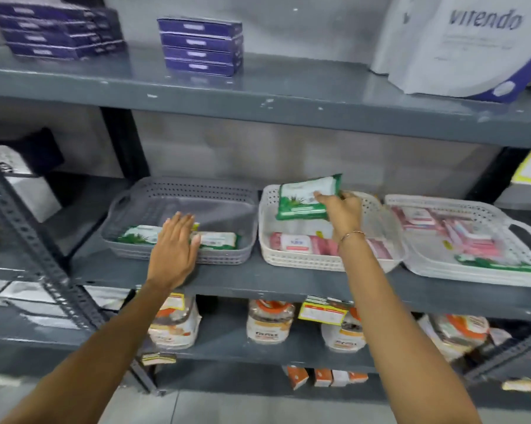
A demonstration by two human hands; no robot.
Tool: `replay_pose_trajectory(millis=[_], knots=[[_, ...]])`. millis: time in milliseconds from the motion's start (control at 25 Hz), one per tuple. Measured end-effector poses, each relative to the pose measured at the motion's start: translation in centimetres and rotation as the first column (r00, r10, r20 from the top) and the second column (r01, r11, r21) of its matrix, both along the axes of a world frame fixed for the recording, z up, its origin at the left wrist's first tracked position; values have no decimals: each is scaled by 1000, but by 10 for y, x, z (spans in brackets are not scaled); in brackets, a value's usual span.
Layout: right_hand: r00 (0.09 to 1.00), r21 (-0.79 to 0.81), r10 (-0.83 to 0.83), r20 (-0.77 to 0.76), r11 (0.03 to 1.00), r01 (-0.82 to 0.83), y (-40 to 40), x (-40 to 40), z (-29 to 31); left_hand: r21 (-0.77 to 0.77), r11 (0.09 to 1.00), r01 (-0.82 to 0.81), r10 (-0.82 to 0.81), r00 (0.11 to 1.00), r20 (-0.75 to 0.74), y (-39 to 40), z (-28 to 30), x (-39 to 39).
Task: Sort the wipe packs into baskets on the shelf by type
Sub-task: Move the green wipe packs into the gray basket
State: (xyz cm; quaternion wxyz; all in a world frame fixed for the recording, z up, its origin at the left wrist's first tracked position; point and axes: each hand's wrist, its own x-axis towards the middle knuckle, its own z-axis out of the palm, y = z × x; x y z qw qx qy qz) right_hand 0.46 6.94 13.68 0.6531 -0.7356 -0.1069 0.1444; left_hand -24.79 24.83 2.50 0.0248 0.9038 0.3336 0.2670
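Observation:
Three baskets stand on the middle shelf. The grey basket (pixel 178 191) on the left holds green wipe packs (pixel 220 240). My left hand (pixel 174 246) lies flat and open over its front rim, touching a green pack. The cream basket (pixel 288 258) in the middle holds pink wipe packs (pixel 295 242). Above it my right hand (pixel 340 211) grips a green wipe pack (pixel 304 197), held tilted in the air. The white basket (pixel 460 270) on the right holds several pink packs (pixel 466 237) and a green pack (pixel 487 263) at its front.
The grey metal shelf (pixel 258 283) has an upper board (pixel 258 96) close above, carrying purple boxes (pixel 201 45) and a large white pack (pixel 454 44). Bagged goods (pixel 269 321) fill the shelf below. A perforated upright (pixel 28 240) stands at the left.

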Motion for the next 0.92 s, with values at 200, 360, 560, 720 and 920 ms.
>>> replay_pose_trajectory(millis=[200,360,560,720,920], knots=[[947,127,185,-263,980,-156,97,-82,-23,17,997,-73,73,997,-26,52,-14,-76],[877,209,321,-359,943,-259,147,-124,-27,76,997,-11,14,999,-46,62,-21,-100],[781,223,361,-510,932,-285,211,-171,-49,52,998,-40,42,999,-27,66,-29,-100],[821,118,329,-467,943,-311,238,-193,-71,69,997,-39,38,999,11,70,-33,-99],[874,-166,404,-272,875,-456,230,-180,-80,113,993,-19,13,998,53,74,-37,-100]])
